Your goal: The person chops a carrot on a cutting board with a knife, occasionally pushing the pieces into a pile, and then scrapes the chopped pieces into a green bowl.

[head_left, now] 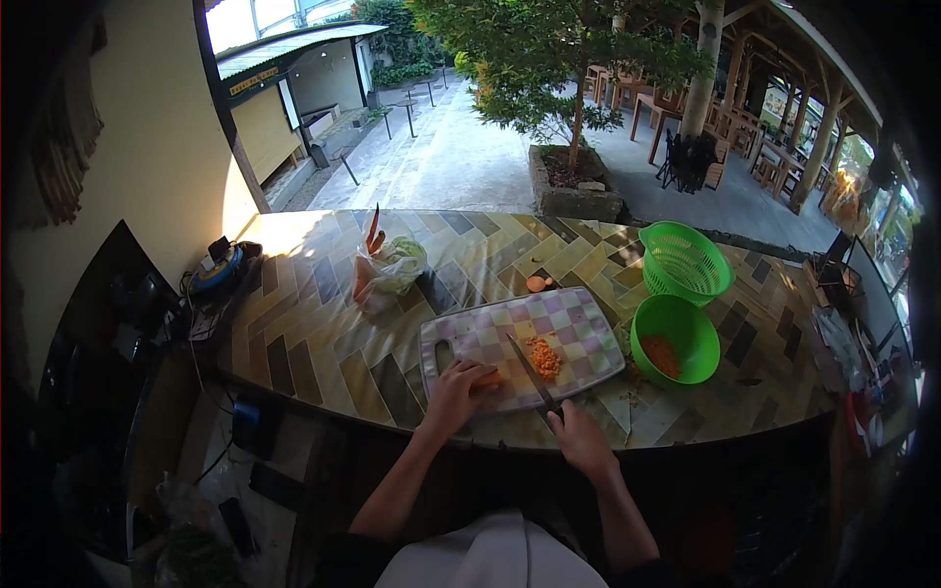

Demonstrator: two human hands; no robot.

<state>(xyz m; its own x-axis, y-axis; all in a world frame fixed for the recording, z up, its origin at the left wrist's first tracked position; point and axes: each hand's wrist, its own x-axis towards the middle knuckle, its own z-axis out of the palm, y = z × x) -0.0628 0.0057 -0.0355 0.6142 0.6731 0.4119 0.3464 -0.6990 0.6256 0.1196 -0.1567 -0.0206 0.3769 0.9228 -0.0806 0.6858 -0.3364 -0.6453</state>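
A checkered cutting board (470, 328) lies on the patterned counter in front of me. My right hand (582, 439) is closed on the handle of a knife (530, 368), whose blade points up and left across the board. Just right of the blade is a pile of finely chopped orange carrot (545, 360). My left hand (458, 392) rests on the board's left part, its fingers round a piece of carrot (490, 378). A green bowl (703, 340) holding orange bits stands right of the board, with a green colander (688, 257) behind it.
A clear plastic bag (400, 267) with whole carrots (372, 238) lies behind the board on the left. Small carrot ends (536, 283) sit at the board's back edge. Cables and a blue-yellow item (218, 269) are at the counter's left end.
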